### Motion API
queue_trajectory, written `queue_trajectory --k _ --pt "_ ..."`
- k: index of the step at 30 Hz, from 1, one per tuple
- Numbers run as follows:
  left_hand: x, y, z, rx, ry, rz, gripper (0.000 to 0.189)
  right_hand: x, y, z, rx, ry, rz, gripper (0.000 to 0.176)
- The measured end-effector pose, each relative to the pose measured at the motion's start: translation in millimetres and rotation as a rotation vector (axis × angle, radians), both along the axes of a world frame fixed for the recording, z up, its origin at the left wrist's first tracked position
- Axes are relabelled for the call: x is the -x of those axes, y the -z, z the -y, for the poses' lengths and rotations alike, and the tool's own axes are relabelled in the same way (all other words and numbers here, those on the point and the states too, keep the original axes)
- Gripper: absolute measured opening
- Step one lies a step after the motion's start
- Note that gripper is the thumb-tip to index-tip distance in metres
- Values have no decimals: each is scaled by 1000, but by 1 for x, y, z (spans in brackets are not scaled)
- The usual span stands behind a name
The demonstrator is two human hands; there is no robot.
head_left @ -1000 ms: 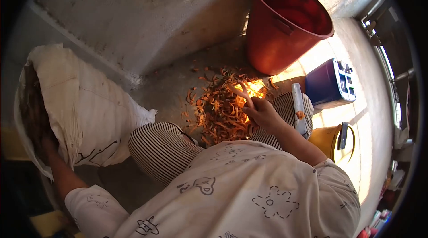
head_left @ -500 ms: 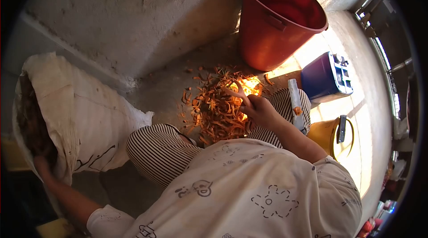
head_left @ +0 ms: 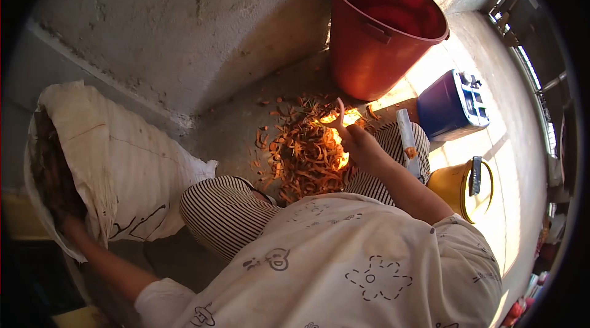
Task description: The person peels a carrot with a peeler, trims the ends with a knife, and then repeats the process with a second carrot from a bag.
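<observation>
My left hand (head_left: 72, 225) reaches into the mouth of a white woven sack (head_left: 144, 165) lying on its side at the left. Its fingers are lost in the dark inside, among brownish shapes I cannot make out. My right hand (head_left: 361, 142) is closed around a pale, forked tool (head_left: 340, 118) that looks like a Y-shaped peeler, above my right knee. Below and beside it, a heap of orange peelings (head_left: 307, 159) lies on the floor between my legs, partly lit by bright sun.
Beyond the heap stands a tall red bucket (head_left: 375, 51) near the rough wall (head_left: 184, 27). A blue jerrycan (head_left: 448, 106) and a yellow bucket (head_left: 452, 189) are to the right. A whitish, tube-like object (head_left: 406, 134) lies by my right knee.
My left hand has gone further up inside the sack. The right hand has tilted, so the forked tool now points more upward. The view has shifted slightly.
</observation>
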State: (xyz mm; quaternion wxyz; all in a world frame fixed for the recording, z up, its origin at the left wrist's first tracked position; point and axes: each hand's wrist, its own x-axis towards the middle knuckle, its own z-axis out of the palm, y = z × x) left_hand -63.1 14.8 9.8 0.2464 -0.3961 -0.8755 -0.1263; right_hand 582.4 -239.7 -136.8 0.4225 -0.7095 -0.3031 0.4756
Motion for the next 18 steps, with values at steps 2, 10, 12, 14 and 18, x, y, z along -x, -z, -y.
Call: queue_trajectory --k 2,10,12,14,18 --pt "-43 -2 15 -247 157 86 43 -8 -1 -2 -19 -4 36 15" --pt "-313 49 76 -30 1391 2183 46 3 -29 -46 -70 -181 67 40" --pt "-363 92 67 235 1418 2695 46 9 -34 -54 -63 -114 -24 40" --pt "-411 109 78 181 1388 2688 47 14 -19 -55 -116 -121 -50 30" --pt "-444 137 84 349 1414 2491 42 21 7 -41 -136 -237 -56 25"
